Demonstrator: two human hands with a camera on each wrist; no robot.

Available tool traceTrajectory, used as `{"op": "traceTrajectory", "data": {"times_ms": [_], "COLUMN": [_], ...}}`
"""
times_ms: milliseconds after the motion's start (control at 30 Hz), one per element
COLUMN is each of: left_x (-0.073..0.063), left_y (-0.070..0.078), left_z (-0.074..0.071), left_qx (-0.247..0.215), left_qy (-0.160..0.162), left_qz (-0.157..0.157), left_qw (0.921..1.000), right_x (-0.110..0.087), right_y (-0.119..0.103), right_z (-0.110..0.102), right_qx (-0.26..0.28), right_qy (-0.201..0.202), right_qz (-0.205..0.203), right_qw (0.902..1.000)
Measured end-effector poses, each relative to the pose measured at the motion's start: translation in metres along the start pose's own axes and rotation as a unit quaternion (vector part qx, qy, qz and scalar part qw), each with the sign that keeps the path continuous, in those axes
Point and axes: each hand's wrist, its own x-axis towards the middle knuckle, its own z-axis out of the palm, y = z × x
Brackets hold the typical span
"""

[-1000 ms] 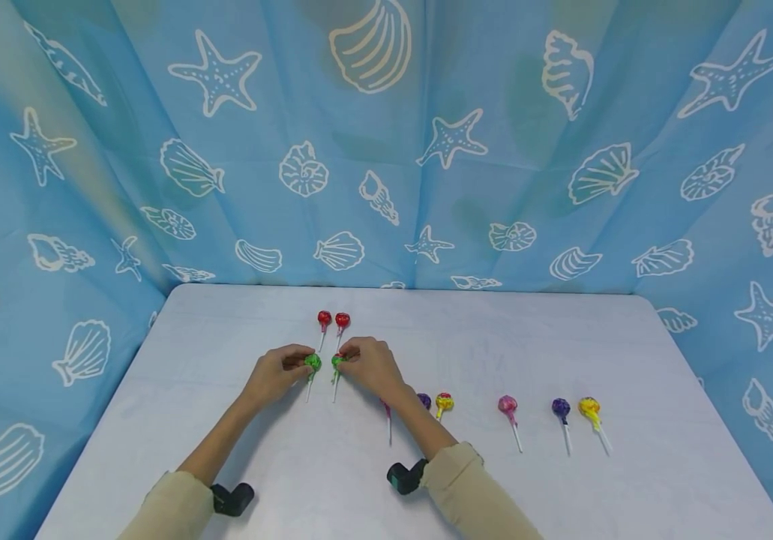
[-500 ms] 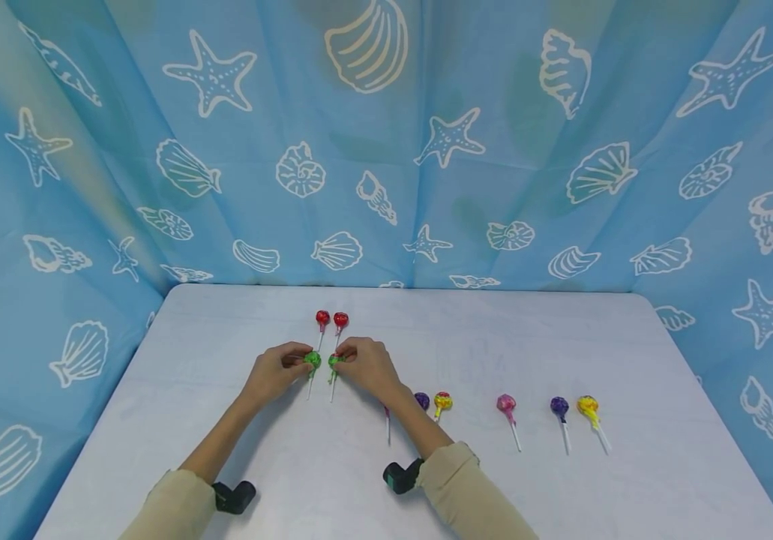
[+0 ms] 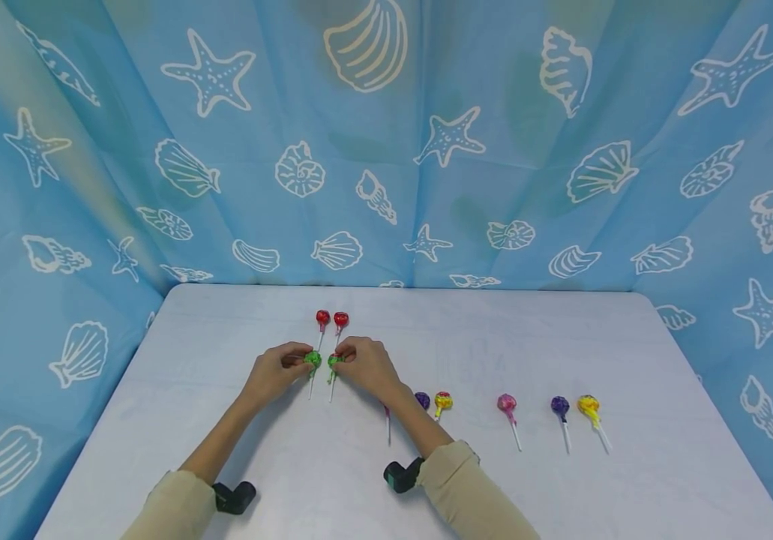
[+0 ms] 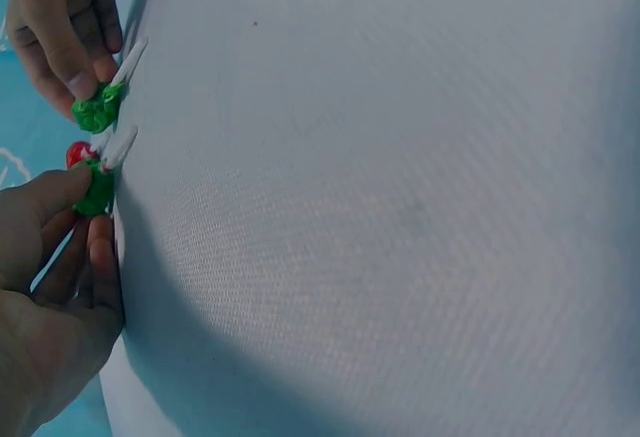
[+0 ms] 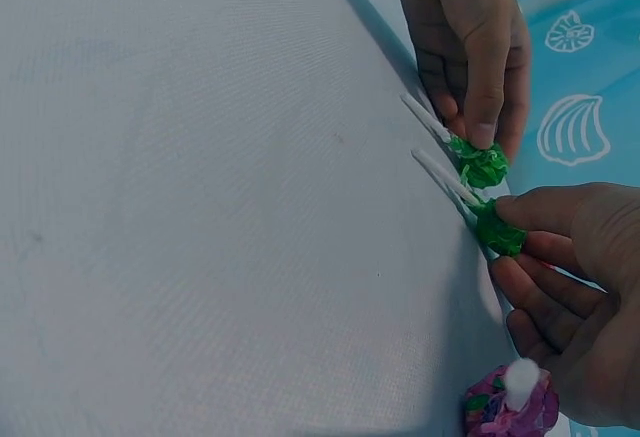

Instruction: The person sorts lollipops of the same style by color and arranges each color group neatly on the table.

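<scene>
My left hand (image 3: 280, 375) pinches the head of a green lollipop (image 3: 313, 360) between thumb and fingers. Just to its right, my right hand (image 3: 367, 369) pinches a second green lollipop (image 3: 334, 363) the same way. Their white sticks point toward me, side by side with a small gap. In the left wrist view, the left-hand green lollipop (image 4: 96, 189) and the right-hand green lollipop (image 4: 98, 109) sit close over the table. Behind them lie two red lollipops, the left red one (image 3: 322, 317) and the right red one (image 3: 341, 319), sticks partly hidden by my hands.
Beside my right forearm lie a purple lollipop (image 3: 423, 400), a yellow one (image 3: 443, 400) and a partly hidden pink one (image 3: 388, 424). Farther right are another pink (image 3: 507, 404), purple (image 3: 560, 407) and yellow lollipop (image 3: 588, 406). A blue shell-print curtain (image 3: 386, 150) hangs behind the white table (image 3: 683, 465).
Over the last second both hands and the green lollipops hold almost the same place; the right one shifts very slightly left. The view itself moves a little.
</scene>
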Motion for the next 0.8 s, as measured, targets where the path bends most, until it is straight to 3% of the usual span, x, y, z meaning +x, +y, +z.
{"op": "traceTrajectory", "data": {"times_ms": [800], "left_x": [-0.0006], "left_y": [0.0001], "left_z": [-0.0004], "left_qx": [-0.003], "left_qy": [-0.003], "left_qz": [-0.007], "left_qw": [1.0], "right_x": [0.0003], "right_y": [0.0002], "right_z": [-0.0011], "right_qx": [-0.005], "right_qy": [-0.002], "right_qz": [0.006], "right_qw": [1.0]}}
